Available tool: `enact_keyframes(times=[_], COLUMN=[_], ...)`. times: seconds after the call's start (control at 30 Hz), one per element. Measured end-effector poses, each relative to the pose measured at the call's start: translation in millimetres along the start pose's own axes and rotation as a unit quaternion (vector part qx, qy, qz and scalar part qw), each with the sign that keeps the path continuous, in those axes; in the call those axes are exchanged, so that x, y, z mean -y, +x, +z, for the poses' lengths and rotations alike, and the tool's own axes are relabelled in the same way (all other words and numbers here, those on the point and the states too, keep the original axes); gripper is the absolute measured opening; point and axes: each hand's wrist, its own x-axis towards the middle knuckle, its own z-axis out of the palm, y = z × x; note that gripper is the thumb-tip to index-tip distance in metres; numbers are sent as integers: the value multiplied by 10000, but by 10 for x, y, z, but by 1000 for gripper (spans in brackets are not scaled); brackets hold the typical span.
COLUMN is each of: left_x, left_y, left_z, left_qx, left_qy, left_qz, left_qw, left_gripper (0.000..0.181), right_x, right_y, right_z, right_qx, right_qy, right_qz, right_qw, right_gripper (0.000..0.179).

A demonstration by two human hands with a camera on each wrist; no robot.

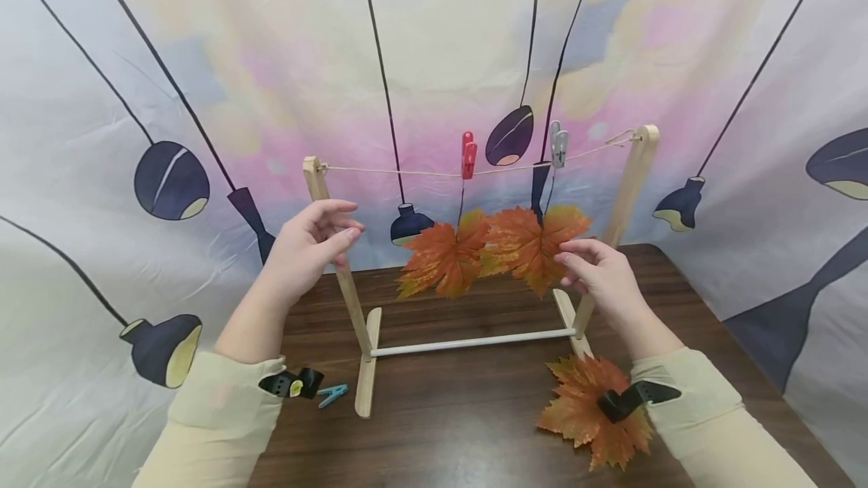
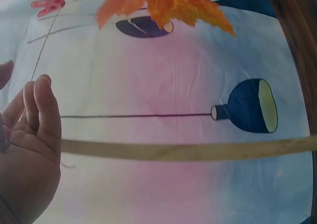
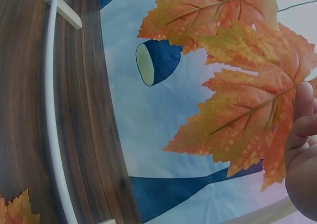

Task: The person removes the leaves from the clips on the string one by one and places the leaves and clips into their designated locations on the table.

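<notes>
Two orange maple leaves hang by their stems from a string: the left leaf (image 1: 444, 258) under a red clothespin (image 1: 468, 155), the right leaf (image 1: 532, 243) under a grey clothespin (image 1: 558, 144). My right hand (image 1: 603, 277) pinches the right leaf near its outer edge; the right wrist view has its fingers at the leaf (image 3: 247, 105), thumb hidden. Beside the left post (image 1: 349, 300), my left hand (image 1: 312, 247) is raised with fingers loosely bent and nothing in them. In the left wrist view this hand (image 2: 32, 135) appears below the string.
Wooden posts with feet and a white crossbar (image 1: 475, 343) form the rack on a dark wood table (image 1: 434, 420). A blue clothespin (image 1: 332, 395) lies by the left foot. Another maple leaf (image 1: 590, 413) lies at the front right, partly under the right wrist. A printed cloth (image 1: 434, 59) hangs behind.
</notes>
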Motion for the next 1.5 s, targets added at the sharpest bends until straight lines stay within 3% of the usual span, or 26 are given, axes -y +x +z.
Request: enact_keyframes(times=[0.37,0.5,0.77,1.07,1.3,1.5], left_x=[-138,-189,-302,-401,-466,-521], left_y=[128,166,249,335,414,492], left_z=[132,173,227,254,297,352], left_qx=[288,299,227,137,63,110], left_qy=[-69,-82,118,190,214,266], left_qz=[10,-81,-149,-205,-218,-194], left_qw=[9996,9995,9996,9995,9995,9994], left_gripper=[38,38,39,40,38,39], right_x=[63,100,156,200,291,390], right_y=[27,42,88,143,201,250], right_z=[103,137,220,272,320,373], right_qx=[130,206,317,440,674,701], right_qy=[-102,-222,71,-480,-1175,-1273], right_qz=[199,187,290,67,-73,-128], right_qw=[9997,9994,9990,9979,9908,9893], right_gripper=[41,41,42,39,35,33])
